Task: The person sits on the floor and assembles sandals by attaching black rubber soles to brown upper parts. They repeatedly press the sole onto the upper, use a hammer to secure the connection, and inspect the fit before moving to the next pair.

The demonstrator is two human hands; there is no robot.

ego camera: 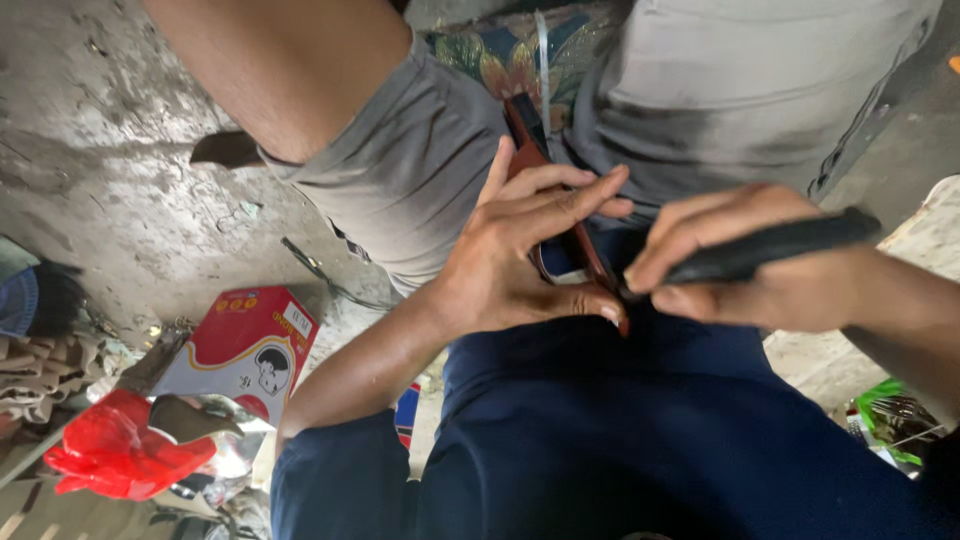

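Left hand [520,250] fingers spread, right hand [745,265] fisted, close together

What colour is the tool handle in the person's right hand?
Black, seen in the head view: the tool handle sits in the right hand.
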